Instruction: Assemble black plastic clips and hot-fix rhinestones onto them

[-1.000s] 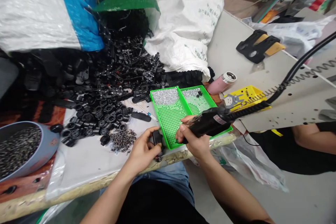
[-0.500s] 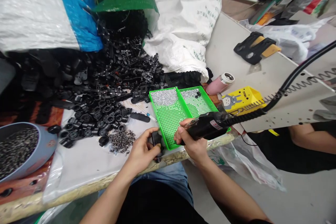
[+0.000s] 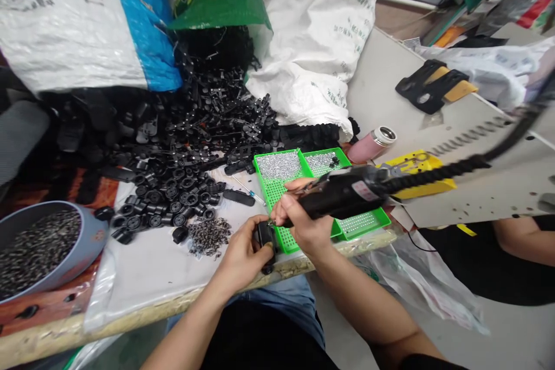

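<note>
My left hand (image 3: 243, 251) grips a black plastic part (image 3: 266, 240) at the table's front edge, thumb lying across it. In my right hand (image 3: 306, 222) is a black electric screwdriver (image 3: 338, 193), held nearly level, its tip close to the upper end of the black part; whether it touches, I cannot tell. Under the screwdriver lies a green tray (image 3: 269, 191) with small silver screws (image 3: 280, 165) in its far compartments. To the left are a heap of small metal pieces (image 3: 211, 235) and a pile of black round plastic parts (image 3: 176, 206).
A blue-grey bowl (image 3: 93, 237) of small pieces stands at left. Behind are a large heap of black parts (image 3: 225, 121) and white sacks (image 3: 316, 29). A pink flask (image 3: 373, 144) and yellow box (image 3: 433, 188) stand right. Another person's arm (image 3: 526, 243) shows far right.
The screwdriver has moved left from over the tray to the black part in my left hand. The whole view has shifted slightly.
</note>
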`<state>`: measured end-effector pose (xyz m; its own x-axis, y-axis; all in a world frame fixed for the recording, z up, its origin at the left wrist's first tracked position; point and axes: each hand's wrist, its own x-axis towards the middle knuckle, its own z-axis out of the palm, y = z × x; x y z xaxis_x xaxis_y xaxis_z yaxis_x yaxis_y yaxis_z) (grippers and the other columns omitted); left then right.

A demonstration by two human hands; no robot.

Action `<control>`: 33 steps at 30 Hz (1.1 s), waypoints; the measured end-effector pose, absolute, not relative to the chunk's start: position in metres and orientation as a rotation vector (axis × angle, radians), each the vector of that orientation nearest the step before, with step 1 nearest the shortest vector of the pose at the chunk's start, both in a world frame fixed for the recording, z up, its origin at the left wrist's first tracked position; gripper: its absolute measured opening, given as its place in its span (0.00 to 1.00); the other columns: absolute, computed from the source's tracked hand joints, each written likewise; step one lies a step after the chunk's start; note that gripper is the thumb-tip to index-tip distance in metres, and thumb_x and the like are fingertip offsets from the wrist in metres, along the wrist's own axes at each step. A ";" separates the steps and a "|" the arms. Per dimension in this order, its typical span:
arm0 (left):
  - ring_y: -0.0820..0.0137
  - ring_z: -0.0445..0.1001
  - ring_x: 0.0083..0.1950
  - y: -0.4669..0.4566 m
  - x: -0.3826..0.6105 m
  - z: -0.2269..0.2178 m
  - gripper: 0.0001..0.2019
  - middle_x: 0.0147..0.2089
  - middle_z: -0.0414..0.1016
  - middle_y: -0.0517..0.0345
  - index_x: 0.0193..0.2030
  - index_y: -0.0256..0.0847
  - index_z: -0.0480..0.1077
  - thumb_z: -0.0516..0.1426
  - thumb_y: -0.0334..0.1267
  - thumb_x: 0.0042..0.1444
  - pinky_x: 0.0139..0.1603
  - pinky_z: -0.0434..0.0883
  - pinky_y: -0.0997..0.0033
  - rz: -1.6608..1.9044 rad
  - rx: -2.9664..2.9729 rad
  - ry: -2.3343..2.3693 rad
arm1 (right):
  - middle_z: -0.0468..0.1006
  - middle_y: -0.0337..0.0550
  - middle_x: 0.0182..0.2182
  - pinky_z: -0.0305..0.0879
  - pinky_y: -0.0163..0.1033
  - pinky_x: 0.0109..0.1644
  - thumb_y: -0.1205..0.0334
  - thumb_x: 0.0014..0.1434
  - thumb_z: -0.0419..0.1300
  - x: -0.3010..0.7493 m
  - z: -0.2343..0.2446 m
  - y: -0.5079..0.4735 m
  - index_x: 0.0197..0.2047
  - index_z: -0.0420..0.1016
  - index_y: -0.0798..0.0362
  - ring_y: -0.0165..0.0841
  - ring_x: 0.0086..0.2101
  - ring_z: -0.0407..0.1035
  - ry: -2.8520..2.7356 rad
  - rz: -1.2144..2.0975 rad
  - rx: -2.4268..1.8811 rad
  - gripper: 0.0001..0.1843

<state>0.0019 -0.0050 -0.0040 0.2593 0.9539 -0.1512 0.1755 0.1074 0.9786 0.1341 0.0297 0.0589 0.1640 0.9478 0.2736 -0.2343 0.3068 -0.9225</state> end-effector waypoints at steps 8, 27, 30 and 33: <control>0.64 0.75 0.41 -0.006 0.003 -0.002 0.22 0.38 0.78 0.59 0.52 0.41 0.73 0.58 0.27 0.48 0.44 0.72 0.67 0.845 1.358 1.180 | 0.65 0.26 0.15 0.65 0.36 0.22 0.46 0.56 0.68 0.127 0.039 0.035 0.33 0.65 0.49 0.26 0.15 0.63 -1.074 1.114 -0.978 0.19; 0.68 0.75 0.30 -0.012 -0.003 0.000 0.25 0.33 0.76 0.60 0.60 0.39 0.68 0.59 0.31 0.53 0.35 0.74 0.67 0.766 1.286 1.204 | 0.73 0.29 0.20 0.73 0.41 0.33 0.56 0.60 0.67 0.158 0.054 0.038 0.44 0.71 0.49 0.30 0.22 0.71 -1.080 0.956 -0.973 0.12; 0.75 0.69 0.23 -0.015 -0.015 0.002 0.27 0.35 0.73 0.60 0.64 0.42 0.63 0.59 0.38 0.57 0.25 0.71 0.73 0.761 1.162 1.193 | 0.76 0.35 0.27 0.74 0.47 0.42 0.52 0.58 0.68 0.183 0.066 0.054 0.44 0.73 0.50 0.34 0.28 0.74 -1.075 0.730 -1.146 0.16; 0.77 0.72 0.27 -0.017 -0.032 0.006 0.27 0.52 0.69 0.51 0.63 0.46 0.62 0.61 0.43 0.57 0.27 0.73 0.73 0.844 1.086 1.205 | 0.77 0.49 0.47 0.69 0.55 0.54 0.52 0.51 0.73 0.200 0.078 0.059 0.54 0.72 0.51 0.46 0.48 0.74 -1.146 0.264 -1.269 0.29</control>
